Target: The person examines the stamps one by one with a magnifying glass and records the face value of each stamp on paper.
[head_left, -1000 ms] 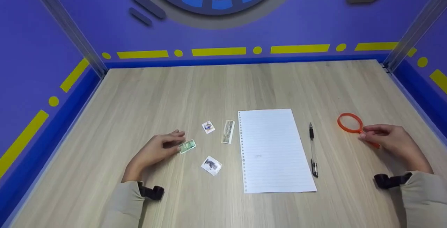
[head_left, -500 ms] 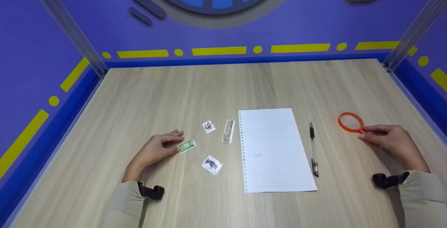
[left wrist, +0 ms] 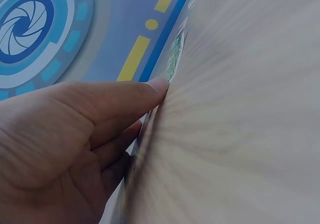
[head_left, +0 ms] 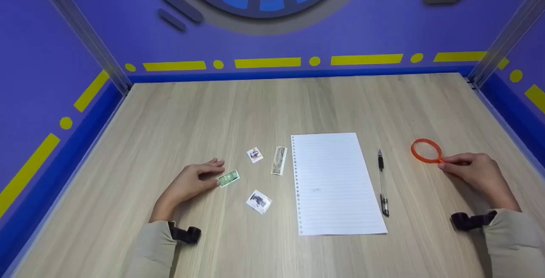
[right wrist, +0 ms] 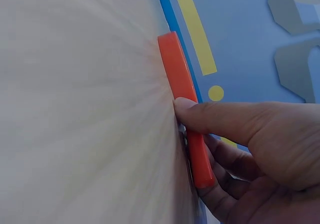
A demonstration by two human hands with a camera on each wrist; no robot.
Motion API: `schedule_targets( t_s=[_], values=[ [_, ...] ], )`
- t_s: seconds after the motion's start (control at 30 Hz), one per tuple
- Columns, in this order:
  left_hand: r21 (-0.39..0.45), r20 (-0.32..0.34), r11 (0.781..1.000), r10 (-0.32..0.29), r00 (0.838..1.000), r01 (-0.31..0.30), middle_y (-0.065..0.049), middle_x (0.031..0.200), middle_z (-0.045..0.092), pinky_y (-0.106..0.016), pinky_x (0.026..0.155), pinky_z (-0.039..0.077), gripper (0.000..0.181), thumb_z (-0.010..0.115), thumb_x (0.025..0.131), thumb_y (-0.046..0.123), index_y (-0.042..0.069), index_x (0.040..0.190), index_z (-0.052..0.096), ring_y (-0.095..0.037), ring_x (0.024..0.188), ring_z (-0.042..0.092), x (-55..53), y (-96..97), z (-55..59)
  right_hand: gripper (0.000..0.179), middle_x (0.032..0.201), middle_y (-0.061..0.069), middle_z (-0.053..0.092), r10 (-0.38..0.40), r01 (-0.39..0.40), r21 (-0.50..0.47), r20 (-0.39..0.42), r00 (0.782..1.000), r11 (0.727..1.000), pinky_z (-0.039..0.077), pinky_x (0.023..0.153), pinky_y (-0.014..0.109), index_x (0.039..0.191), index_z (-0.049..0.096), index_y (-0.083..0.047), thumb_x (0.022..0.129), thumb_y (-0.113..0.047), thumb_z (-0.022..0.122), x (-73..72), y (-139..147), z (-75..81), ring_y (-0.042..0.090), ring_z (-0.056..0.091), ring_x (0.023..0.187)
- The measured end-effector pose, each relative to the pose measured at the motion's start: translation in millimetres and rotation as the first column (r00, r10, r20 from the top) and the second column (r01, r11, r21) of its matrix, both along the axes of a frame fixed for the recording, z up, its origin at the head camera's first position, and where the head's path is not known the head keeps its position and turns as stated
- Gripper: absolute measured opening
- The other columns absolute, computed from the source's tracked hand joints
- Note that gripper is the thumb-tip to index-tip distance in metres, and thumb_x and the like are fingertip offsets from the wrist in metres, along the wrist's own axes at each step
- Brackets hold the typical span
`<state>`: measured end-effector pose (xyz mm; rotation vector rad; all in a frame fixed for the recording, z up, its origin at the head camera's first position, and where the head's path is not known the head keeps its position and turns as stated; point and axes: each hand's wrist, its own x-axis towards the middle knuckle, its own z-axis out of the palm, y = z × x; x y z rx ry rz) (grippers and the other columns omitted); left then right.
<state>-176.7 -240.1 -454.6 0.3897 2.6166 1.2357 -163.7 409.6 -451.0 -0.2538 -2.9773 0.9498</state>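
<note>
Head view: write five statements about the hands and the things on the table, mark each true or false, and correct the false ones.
1. The right hand holds the orange magnifying glass by its handle. True.
2. The pen lies across the middle of the lined sheet. False: it lies beside the sheet, on the side nearer the magnifying glass.
3. The thumb of the left hand is at the edge of the green stamp. True.
4. The pen's writing tip points toward the person. False: it points away, toward the back wall.
5. The lined sheet lies between the green stamp and the pen. True.
</note>
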Motion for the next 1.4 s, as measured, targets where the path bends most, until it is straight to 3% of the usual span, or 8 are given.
schedule_targets(
  t_s=[0.23, 0.5, 0.87, 1.17, 1.4],
  values=[
    [0.020, -0.007, 0.999, -0.028, 1.000, 0.028, -0.008, 0.141, 0.054, -0.047, 0.117, 0.026, 0.035, 0.068, 0.088, 0.010, 0.004, 0.122, 0.066, -0.029, 0.142, 0.034, -0.8, -0.6, 0.1, 0.048, 0.092, 0.011, 0.071, -0.012, 0.011, -0.021, -0.015, 1.000, 1.000, 0.045, 0.054, 0.017, 0.109, 0.069, 0.004, 0.085, -0.038, 0.071, 1.8, -1.1, -0.6, -0.003, 0.049, 0.068],
    [0.017, -0.015, 0.999, -0.028, 0.999, 0.028, -0.008, 0.140, 0.055, -0.045, 0.117, 0.027, 0.034, 0.068, 0.087, 0.009, 0.004, 0.121, 0.066, -0.029, 0.141, 0.036, -0.6, -0.7, -0.9, 0.054, 0.088, -0.001, 0.068, -0.007, 0.008, -0.059, 0.023, 1.000, 0.998, 0.046, 0.052, 0.021, 0.114, 0.066, 0.007, 0.087, -0.040, 0.069, -0.8, -1.7, 0.6, 0.002, 0.049, 0.065],
    [-0.010, -0.028, 1.000, -0.026, 0.999, 0.026, -0.007, 0.139, 0.055, -0.045, 0.115, 0.030, 0.035, 0.068, 0.087, 0.007, 0.005, 0.121, 0.067, -0.029, 0.140, 0.037, -1.8, -0.7, -2.4, 0.052, 0.100, 0.017, 0.067, 0.020, -0.019, -0.055, 0.022, 1.000, 0.998, 0.046, 0.057, 0.016, 0.113, 0.063, 0.010, 0.089, -0.037, 0.067, 0.1, -3.2, -1.1, -0.002, 0.049, 0.072],
    [0.003, -0.019, 1.000, -0.025, 0.999, 0.025, -0.008, 0.140, 0.055, -0.045, 0.117, 0.028, 0.035, 0.069, 0.087, 0.010, 0.006, 0.122, 0.066, -0.029, 0.141, 0.036, -1.3, -1.4, -2.6, 0.053, 0.103, 0.021, 0.067, 0.048, -0.047, -0.041, 0.009, 0.999, 0.998, 0.045, 0.058, 0.015, 0.112, 0.064, 0.009, 0.088, -0.039, 0.067, 0.5, -7.0, 0.4, -0.008, 0.049, 0.071],
    [0.010, -0.022, 1.000, -0.026, 0.999, 0.027, -0.008, 0.140, 0.055, -0.045, 0.117, 0.027, 0.034, 0.068, 0.088, 0.011, 0.006, 0.121, 0.067, -0.029, 0.141, 0.036, -1.1, -1.6, -2.0, 0.051, 0.101, 0.018, 0.068, 0.056, -0.056, -0.028, -0.001, 0.998, 0.998, 0.045, 0.057, 0.015, 0.110, 0.066, 0.007, 0.088, -0.039, 0.068, -1.3, -11.6, 1.1, -0.003, 0.049, 0.072]
  ],
)
